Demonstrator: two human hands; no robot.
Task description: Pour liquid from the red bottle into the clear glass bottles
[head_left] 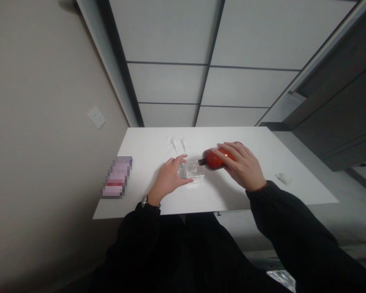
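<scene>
My right hand (pixel 242 165) is wrapped round a reddish-amber bottle (pixel 214 159), tipped on its side with its dark neck pointing left. The neck's mouth hangs at a small clear box (pixel 195 170) on the white table. Whether liquid is flowing out is too small to tell. My left hand (pixel 172 175) grips the box's left end between thumb and fingers and steadies it against the tabletop. Part of that end is hidden by the hand.
The white table (pixel 158 199) carries two thin white pieces in clear wrapping (pixel 178 144) behind the box. A blurred-out pinkish rectangular object (pixel 117 177) lies at left, and a crumpled whitish piece (pixel 283 178) at right. A wall bounds the left side; pale panels stand behind.
</scene>
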